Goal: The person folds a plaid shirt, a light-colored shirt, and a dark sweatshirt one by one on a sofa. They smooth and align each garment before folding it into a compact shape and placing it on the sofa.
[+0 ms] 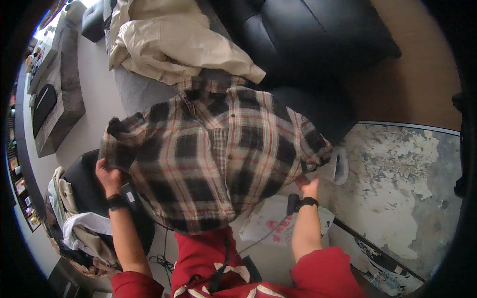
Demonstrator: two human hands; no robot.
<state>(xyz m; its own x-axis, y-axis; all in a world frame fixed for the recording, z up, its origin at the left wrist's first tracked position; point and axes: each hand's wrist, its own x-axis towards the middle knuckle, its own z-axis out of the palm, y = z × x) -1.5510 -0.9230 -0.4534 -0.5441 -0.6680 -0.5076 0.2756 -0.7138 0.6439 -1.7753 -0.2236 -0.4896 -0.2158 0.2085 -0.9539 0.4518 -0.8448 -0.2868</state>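
A plaid button-up shirt (pixel 253 145) in black, cream and red is spread out before me, its front and collar facing up. My left hand (pixel 110 177) grips it at the left sleeve end, which is bunched or rolled. At the other side my right hand (pixel 308 183) holds the shirt close below the right sleeve's cuff; its fingertips are partly hidden by the fabric. Beyond the collar lies a cream garment (pixel 179 44) on a grey cushioned surface (pixel 134 89). A black band sits on each wrist, and a cable runs from the right one.
A black leather sofa (pixel 294 33) stands at the upper right. Several clothes (pixel 85 231) are piled at the lower left near a black seat (pixel 89 186). A white printed bag (pixel 272 227) and tangled cables (pixel 164 262) lie on the floor. A low grey table (pixel 67 100) is at the left.
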